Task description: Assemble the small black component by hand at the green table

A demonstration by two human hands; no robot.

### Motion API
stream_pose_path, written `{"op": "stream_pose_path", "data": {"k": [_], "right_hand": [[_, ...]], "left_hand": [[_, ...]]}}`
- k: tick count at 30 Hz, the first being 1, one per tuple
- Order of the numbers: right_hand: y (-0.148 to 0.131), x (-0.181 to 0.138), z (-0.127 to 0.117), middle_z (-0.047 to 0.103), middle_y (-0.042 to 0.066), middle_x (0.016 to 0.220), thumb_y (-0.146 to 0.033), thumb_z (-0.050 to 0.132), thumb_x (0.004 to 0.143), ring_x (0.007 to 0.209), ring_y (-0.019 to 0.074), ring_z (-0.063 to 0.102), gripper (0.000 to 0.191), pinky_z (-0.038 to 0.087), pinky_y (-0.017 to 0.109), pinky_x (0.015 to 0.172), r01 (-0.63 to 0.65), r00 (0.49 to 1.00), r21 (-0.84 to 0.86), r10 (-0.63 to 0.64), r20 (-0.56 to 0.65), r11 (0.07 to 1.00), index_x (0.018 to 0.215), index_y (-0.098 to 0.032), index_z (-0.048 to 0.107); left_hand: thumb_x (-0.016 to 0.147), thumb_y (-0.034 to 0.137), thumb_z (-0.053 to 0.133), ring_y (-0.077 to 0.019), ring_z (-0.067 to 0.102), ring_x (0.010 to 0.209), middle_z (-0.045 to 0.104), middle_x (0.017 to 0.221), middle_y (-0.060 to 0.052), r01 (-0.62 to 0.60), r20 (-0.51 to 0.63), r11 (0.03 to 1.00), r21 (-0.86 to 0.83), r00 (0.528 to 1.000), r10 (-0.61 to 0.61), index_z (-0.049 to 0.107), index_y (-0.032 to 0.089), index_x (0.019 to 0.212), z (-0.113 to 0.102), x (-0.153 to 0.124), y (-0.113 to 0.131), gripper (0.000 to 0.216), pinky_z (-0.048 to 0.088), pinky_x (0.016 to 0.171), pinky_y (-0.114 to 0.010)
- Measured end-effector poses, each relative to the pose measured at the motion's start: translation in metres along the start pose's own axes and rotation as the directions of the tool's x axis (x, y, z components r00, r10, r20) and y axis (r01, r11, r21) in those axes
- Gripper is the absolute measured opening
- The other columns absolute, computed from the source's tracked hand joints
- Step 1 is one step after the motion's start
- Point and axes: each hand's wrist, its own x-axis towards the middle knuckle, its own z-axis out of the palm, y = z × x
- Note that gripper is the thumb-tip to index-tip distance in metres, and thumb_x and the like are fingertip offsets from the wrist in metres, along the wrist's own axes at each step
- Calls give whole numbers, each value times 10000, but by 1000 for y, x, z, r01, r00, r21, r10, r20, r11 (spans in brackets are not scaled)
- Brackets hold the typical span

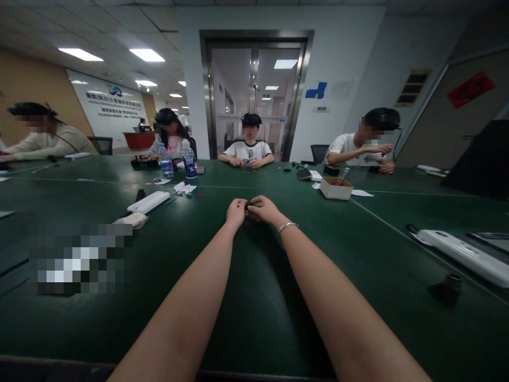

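Dark green surface [254, 318] of a long shared desk in an office room, with a steel-framed glass double door [254, 101] at the back. Our left hand [236, 213] and right hand [265, 209] meet well out in front of us.

Fingers [256, 201] of both hands are closed tip to tip on a small dark piece [247, 207], which sits right between the two sets of fingers, low over the surface. We cannot tell whether it touches the surface, and it is too small to say what it is or what shape it is in. Thin silver bracelet [288, 226] is on the right wrist, just behind the fingers.

Progress, our read: mid-handling. The piece is in both hands, not set down. We cannot judge from this view how much work on it is done or left.

Around the fingers:
- open brown cardboard box [336, 190] beyond and to the right, well apart
- white power strip [148, 201] to the left
- longer white power strip [465, 255] far to the right
- two clear plastic water bottles [189, 159] beyond and to the left

Four other people sit at the far and left edges, their hands well apart from ours.
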Motion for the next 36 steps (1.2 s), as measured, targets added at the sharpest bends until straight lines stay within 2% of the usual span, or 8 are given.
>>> {"op": "stream_pose_path", "data": {"k": [5, 9, 14, 21, 26, 30, 33, 36], "right_hand": [[19, -1, -4, 619, 8, 600, -117, 574, 833, 490, 85, 610, 70, 490, 155, 457, -6, 1000, 425, 12, -10, 905, 877, -141, 525], [26, -7, -15, 626, 36, 580, -152, 569, 844, 477, 102, 607, 42, 503, 184, 462, -30, 999, 581, 5, 44, 813, 814, -133, 545], [25, -8, -11, 618, 25, 565, -162, 620, 816, 467, 100, 603, 72, 496, 177, 450, -12, 1000, 570, -6, 29, 821, 817, -130, 556], [26, -8, -11, 636, 34, 578, -95, 558, 834, 474, 99, 609, 38, 499, 177, 456, -25, 1000, 601, 12, 27, 799, 858, -123, 548], [26, -9, -13, 654, 44, 616, -99, 582, 826, 484, 97, 616, 61, 507, 176, 465, -12, 999, 601, -10, 34, 799, 873, -124, 553], [26, -9, -12, 661, 43, 633, -88, 588, 820, 486, 90, 620, 81, 512, 169, 472, -14, 999, 586, -11, 40, 810, 887, -124, 559], [27, -8, -12, 663, 38, 646, -91, 608, 807, 488, 92, 625, 100, 515, 169, 470, -17, 999, 573, -6, 37, 819, 888, -130, 563], [28, -8, -13, 663, 36, 658, -97, 617, 802, 500, 96, 632, 110, 518, 173, 469, -16, 1000, 577, 0, 28, 817, 890, -135, 562]], "left_hand": [[919, 312, 365, -66, 559, 517, 617, 830, -42, 50, 55, 997, -54, 997, -47, 548, 149, 942, 1, -2, 3, 246, 438, 494, -178], [932, 399, 304, -78, 566, 486, 631, 862, -64, 32, 86, 999, 3, 996, -32, 532, 153, 1009, 5, -6, 4, 344, 422, 450, -189], [931, 431, 262, -96, 583, 485, 639, 853, -69, 32, 61, 999, 29, 998, -34, 536, 157, 1016, 4, -8, 7, 397, 427, 448, -208], [919, 478, 228, -129, 537, 481, 563, 544, -18, -45, 58, 973, 225, 998, 33, 611, 159, 874, -2, -7, 4, 500, 398, 486, -231], [907, 478, 273, -148, 535, 553, 584, 599, -34, -102, 85, 957, 273, 993, 81, 658, 164, 849, -4, -4, 1, 501, 398, 540, -252], [907, 446, 289, -163, 561, 666, 629, 735, -63, -109, 77, 960, 259, 993, 92, 674, 169, 876, -5, -2, 1, 475, 414, 569, -251], [894, 408, 353, -154, 569, 726, 643, 818, -63, -104, 72, 967, 231, 993, 89, 659, 172, 907, -4, 0, -1, 387, 423, 578, -233], [850, 395, 467, -126, 560, 679, 635, 816, -45, -75, 59, 979, 187, 996, 65, 611, 167, 958, -3, 2, -4, 290, 419, 558, -213]]}}
